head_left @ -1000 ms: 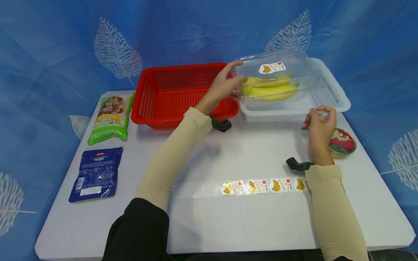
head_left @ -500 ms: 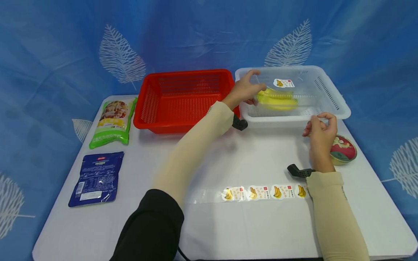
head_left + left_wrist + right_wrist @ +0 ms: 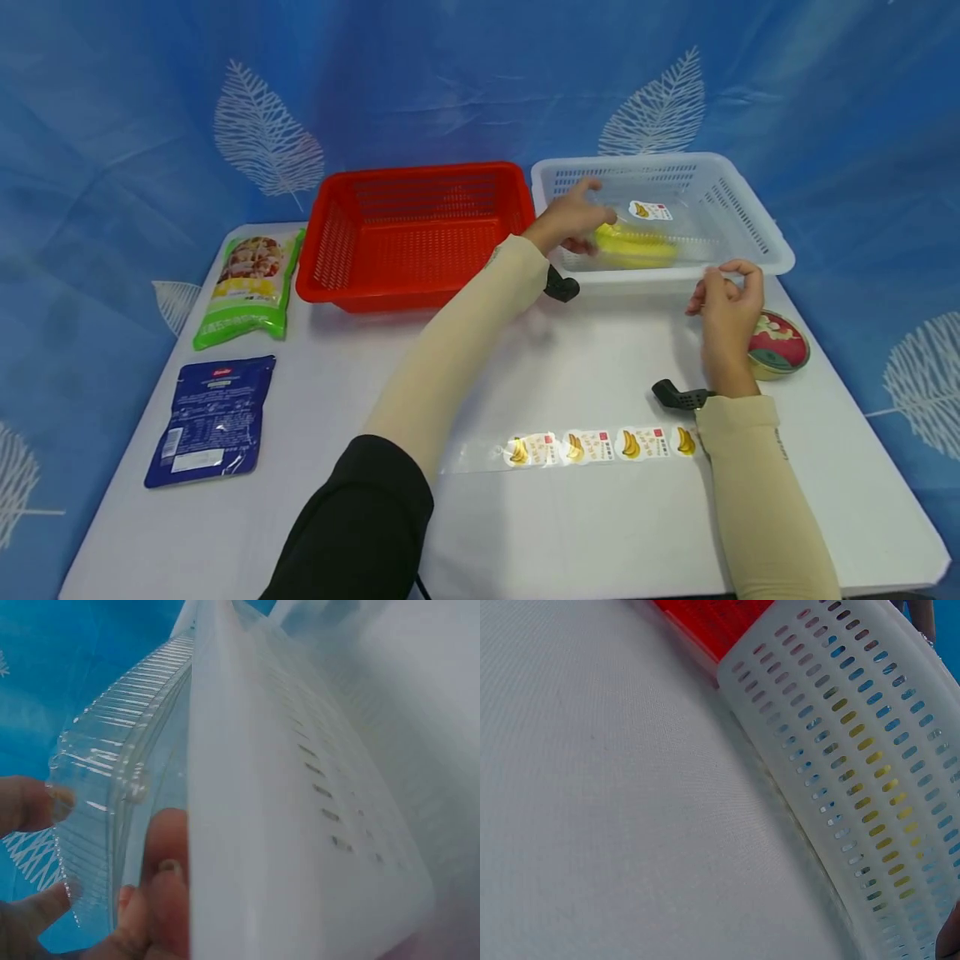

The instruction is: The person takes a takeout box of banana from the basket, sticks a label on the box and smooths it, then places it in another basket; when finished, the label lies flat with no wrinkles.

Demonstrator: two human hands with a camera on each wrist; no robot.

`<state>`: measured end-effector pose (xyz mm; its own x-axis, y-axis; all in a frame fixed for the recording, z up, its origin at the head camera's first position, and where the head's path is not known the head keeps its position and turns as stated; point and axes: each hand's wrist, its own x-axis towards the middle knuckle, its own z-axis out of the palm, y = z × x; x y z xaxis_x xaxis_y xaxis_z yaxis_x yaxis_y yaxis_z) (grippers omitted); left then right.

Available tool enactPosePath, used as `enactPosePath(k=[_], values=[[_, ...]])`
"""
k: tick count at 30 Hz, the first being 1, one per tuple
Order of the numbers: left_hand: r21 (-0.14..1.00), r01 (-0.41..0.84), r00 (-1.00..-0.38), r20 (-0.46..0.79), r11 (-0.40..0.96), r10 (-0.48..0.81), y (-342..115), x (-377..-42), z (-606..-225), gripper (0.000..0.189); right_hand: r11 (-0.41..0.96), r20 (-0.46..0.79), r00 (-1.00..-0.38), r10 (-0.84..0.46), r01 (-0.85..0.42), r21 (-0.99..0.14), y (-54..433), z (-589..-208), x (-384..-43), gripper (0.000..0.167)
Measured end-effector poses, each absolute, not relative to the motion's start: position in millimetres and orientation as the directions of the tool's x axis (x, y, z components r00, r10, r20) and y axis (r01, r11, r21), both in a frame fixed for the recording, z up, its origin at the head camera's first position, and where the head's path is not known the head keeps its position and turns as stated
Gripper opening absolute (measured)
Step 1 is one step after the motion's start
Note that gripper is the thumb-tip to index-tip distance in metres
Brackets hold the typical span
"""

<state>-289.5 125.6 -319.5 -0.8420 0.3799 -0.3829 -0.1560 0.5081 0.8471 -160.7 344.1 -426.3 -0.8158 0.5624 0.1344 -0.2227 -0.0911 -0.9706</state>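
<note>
My left hand (image 3: pixel 572 221) grips the left end of a clear plastic box (image 3: pixel 688 223), which sits down inside the white basket (image 3: pixel 675 276). Yellow bananas (image 3: pixel 636 251) show through the lid, and a banana sticker (image 3: pixel 651 211) is stuck on top of it. In the left wrist view, fingertips press the ribbed end of the box (image 3: pixel 94 761) while other fingers (image 3: pixel 166 847) lie between it and the basket wall. My right hand (image 3: pixel 726 317) hovers by the basket's front right rim, fingers loosely curled, nothing visible in them. Only a fingertip shows in the right wrist view.
A red basket (image 3: pixel 416 298) stands left of the white one. Far left lie a green food bag (image 3: pixel 247 292) and a blue pouch (image 3: pixel 210 423). Beside my right hand is a round can (image 3: pixel 780 343). A strip of banana stickers (image 3: pixel 588 447) lies near the front.
My left hand has moved right and down with the box, which was tilted above the white basket and now sits inside it. My right hand has barely moved.
</note>
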Motion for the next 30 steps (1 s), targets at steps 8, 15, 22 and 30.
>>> enactPosePath(k=[8, 15, 22, 30], values=[[0.765, -0.044, -0.854, -0.363, 0.643, 0.373, 130, -289, -322, 0.076, -0.068, 0.171, -0.807, 0.565, -0.252, -0.965, 342, -426, -161, 0.018], [0.621, 0.057, -0.894, -0.317, 0.782, 0.317, 136, -286, -326, 0.074, -0.062, 0.18, -0.799, 0.574, -0.261, -0.963, 336, -426, -162, 0.017], [0.507, 0.265, -0.92, -0.122, 0.82, 0.373, 129, -278, -317, 0.051, -0.051, 0.197, -0.807, 0.557, -0.269, -0.962, 330, -426, -166, 0.018], [0.432, 0.477, -0.843, -0.021, 0.765, 0.538, 111, -238, -259, 0.064, -0.024, 0.2, -0.805, 0.558, -0.256, -0.966, 330, -430, -169, 0.019]])
